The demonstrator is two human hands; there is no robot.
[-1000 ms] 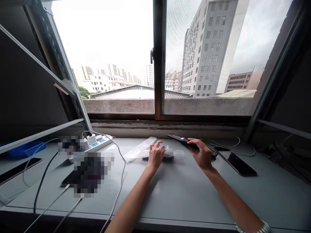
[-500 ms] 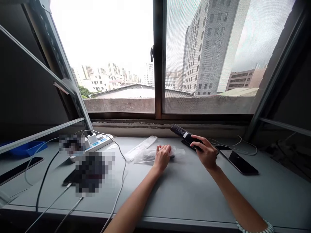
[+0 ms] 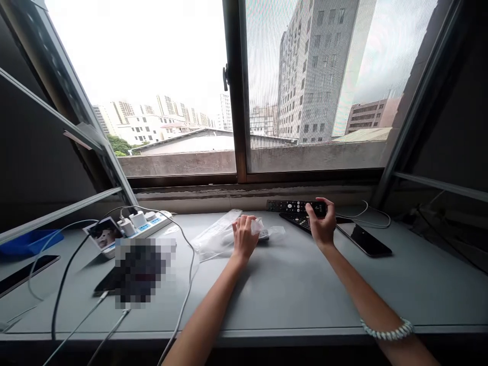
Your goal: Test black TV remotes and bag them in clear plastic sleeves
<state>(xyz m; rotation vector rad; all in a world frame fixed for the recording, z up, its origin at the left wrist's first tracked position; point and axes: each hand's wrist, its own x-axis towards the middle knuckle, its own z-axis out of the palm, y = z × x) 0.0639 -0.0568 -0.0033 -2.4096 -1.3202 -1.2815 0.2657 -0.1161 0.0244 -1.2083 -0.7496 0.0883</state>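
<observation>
The right hand [image 3: 323, 223] clasps 1 black remote [image 3: 290, 206] by its right end, right of the frame's centre; it looks light, stiff and smooth, best gripped mid-body; the left hand [image 3: 244, 236] is at clear plastic [image 3: 215, 239], its grip unclear; versus 0.5 s ago, the remote's buttons now show.

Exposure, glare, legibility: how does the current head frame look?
Head view: sky through the left window pane is blown white; moiré ripples cross the right pane; the upper right edge is dark; a pixelated patch hides part of the desk; the remote in the right hand shows distinct buttons.
</observation>
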